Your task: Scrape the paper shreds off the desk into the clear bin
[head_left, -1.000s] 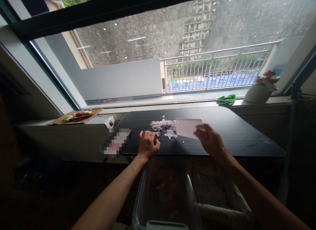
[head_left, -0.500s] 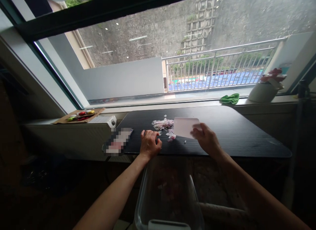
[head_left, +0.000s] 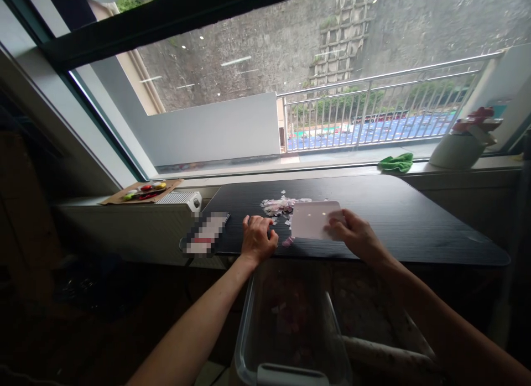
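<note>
A pale, flat rectangular scraper [head_left: 311,220] with rounded corners is gripped at its right end by my right hand [head_left: 352,231]. It stands tilted over the black table, its left edge beside a heap of small whitish-pink paper scraps [head_left: 279,206]. Some scraps lie in front of the heap, and the scraper hides part of the area behind it. Across from it, my left hand [head_left: 258,238] rests near the table's front edge, fingers curled and thumb apart, with nothing visible in it. Below the edge is a clear plastic bin [head_left: 243,336] with scraps inside.
The black table [head_left: 415,225] stands against the window sill. At its left end lies a blurred-out phone-like object [head_left: 206,235]. A radiator [head_left: 182,201] carries cardboard with colourful items [head_left: 145,191]. A green cloth [head_left: 396,162] and a white container [head_left: 460,148] sit on the sill.
My right hand has drawn the scraper slightly toward the table's front edge, uncovering scraps behind it. My left hand stays curled near the edge. The whole view has shifted a little.
</note>
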{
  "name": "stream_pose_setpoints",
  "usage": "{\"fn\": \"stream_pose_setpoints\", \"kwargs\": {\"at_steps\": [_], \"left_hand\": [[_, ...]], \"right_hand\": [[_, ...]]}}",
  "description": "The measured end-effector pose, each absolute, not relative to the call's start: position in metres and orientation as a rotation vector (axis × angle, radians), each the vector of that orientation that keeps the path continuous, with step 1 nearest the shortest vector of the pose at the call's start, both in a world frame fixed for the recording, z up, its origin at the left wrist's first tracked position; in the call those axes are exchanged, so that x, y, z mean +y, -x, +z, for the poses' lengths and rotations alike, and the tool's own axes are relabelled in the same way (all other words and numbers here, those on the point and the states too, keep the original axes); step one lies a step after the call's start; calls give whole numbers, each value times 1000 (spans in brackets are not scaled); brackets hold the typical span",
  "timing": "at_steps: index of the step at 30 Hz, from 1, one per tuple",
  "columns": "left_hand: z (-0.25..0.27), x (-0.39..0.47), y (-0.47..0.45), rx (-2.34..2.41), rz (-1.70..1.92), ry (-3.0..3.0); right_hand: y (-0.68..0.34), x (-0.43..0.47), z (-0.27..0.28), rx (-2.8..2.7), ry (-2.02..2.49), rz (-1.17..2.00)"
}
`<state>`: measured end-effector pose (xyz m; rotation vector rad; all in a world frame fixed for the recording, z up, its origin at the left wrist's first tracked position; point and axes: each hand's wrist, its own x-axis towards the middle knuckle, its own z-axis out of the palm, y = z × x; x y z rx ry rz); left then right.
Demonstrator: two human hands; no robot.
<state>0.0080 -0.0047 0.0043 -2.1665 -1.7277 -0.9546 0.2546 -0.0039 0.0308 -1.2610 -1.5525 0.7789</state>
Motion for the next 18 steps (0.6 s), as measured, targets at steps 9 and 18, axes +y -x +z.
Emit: {"fn": "stream_pose_setpoints", "kwargs": {"at_steps": [9, 18], "left_hand": [[5, -7, -4, -1640, -1065, 2201], [6, -8, -3, -1580, -1037, 2263]], "right_hand": [[-265, -8, 36, -1554, 1315, 672], [-262, -1, 38, -1594, 1389, 508]]}}
